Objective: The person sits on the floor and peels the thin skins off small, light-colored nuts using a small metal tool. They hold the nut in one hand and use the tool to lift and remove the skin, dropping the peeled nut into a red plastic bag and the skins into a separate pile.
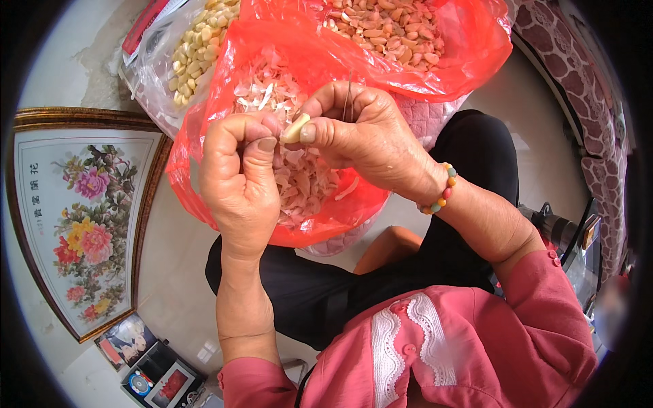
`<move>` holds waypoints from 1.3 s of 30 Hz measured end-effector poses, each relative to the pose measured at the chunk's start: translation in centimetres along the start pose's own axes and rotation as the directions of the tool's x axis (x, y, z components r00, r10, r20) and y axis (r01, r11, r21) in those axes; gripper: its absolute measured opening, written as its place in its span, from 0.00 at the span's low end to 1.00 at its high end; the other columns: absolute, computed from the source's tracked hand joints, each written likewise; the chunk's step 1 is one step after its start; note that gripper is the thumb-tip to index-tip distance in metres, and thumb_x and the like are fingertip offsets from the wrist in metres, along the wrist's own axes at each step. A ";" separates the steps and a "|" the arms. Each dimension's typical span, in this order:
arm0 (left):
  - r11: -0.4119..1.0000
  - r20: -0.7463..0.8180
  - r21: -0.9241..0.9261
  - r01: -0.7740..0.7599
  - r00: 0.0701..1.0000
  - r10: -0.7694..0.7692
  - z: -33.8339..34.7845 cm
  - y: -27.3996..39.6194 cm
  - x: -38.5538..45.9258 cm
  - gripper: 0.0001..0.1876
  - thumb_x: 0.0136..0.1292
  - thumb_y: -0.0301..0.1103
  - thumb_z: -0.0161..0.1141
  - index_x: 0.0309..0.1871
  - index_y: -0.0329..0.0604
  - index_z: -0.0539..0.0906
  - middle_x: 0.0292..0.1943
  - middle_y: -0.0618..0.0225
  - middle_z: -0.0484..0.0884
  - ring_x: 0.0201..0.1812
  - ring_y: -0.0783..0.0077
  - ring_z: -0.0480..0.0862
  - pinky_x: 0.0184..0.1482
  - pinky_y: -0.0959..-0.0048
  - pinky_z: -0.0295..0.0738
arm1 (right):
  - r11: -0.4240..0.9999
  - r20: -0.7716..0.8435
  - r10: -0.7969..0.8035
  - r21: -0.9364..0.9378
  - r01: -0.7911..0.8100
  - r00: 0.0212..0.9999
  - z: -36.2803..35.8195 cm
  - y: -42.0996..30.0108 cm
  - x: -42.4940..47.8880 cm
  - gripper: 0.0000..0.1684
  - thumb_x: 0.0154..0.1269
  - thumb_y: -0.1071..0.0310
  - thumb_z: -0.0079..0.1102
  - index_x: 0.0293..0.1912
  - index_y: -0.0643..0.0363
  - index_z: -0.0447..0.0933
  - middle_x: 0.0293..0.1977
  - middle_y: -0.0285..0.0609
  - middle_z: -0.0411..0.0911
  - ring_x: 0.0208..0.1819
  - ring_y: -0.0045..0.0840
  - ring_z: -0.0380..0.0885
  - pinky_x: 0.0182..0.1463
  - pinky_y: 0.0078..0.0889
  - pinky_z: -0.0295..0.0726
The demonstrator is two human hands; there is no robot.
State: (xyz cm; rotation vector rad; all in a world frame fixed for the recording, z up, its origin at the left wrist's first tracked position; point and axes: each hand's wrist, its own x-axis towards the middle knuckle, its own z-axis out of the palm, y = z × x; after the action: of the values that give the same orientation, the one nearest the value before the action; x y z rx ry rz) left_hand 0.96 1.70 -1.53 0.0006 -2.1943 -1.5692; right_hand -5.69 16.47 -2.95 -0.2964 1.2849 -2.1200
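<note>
Between my two hands is a pale, mostly bare garlic clove (295, 128). My right hand (370, 132) pinches it between thumb and index finger. A thin, bent metal tool (349, 99), possibly tweezers, sticks up between the fingers of that hand. At the clove's left end, the thumb and fingertips of my left hand (237, 173) close on it; whether they also hold skin is hidden. Below both hands, a red plastic bag (204, 196) lies open, holding loose garlic skins (306, 183).
Unpeeled garlic cloves (393, 30) fill another red bag (474, 66) at the far right. Peeled cloves (196, 56) lie in a clear bag (153, 64) at the far left. Beneath is a pink quilted cover (431, 120). A framed flower picture (86, 219) stands left; a patterned sofa (551, 46) is right.
</note>
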 end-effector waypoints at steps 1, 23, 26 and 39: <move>1.000 -0.007 -0.005 -0.006 1.000 0.006 0.0 0.1 0.0 0.04 0.60 0.19 0.58 0.36 0.36 0.74 0.33 0.63 0.79 0.32 0.74 0.79 0.36 0.78 0.75 | 1.000 0.001 0.003 0.003 -0.003 1.000 0.0 0.0 0.0 0.12 0.56 0.68 0.68 0.35 0.62 0.75 0.23 0.31 0.74 0.23 0.08 0.69 0.23 0.12 0.68; 0.906 0.040 0.397 -0.150 0.988 0.147 -0.6 -1.2 0.2 0.08 0.58 0.16 0.52 0.39 0.37 0.73 0.31 0.63 0.78 0.28 0.68 0.78 0.33 0.74 0.74 | 0.992 0.043 -0.031 0.122 0.026 0.999 -0.8 0.5 0.3 0.10 0.60 0.65 0.64 0.34 0.62 0.75 0.24 0.32 0.74 0.20 0.09 0.68 0.21 0.14 0.68; 0.987 -0.058 0.155 -0.042 0.997 0.052 0.1 -0.8 0.0 0.10 0.59 0.15 0.51 0.42 0.37 0.73 0.33 0.64 0.79 0.30 0.72 0.79 0.35 0.77 0.73 | 0.987 0.071 0.000 0.163 -0.011 0.997 -0.9 0.7 0.4 0.12 0.60 0.63 0.64 0.34 0.62 0.75 0.23 0.32 0.73 0.18 0.09 0.65 0.20 0.15 0.65; 0.998 0.029 -0.002 -0.063 0.998 0.063 0.8 -0.2 0.3 0.08 0.57 0.21 0.63 0.41 0.34 0.80 0.35 0.66 0.79 0.33 0.79 0.79 0.35 0.82 0.75 | 0.896 0.177 0.144 0.395 -0.204 0.974 -1.2 0.6 0.3 0.12 0.64 0.62 0.60 0.31 0.61 0.74 0.18 0.28 0.63 0.17 0.10 0.55 0.20 0.16 0.52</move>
State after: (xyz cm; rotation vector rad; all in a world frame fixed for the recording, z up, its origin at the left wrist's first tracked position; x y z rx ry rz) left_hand 0.37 2.29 -1.82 -0.0913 -2.1934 -1.5452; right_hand -6.29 16.96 -4.13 -0.1413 0.7264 -2.1073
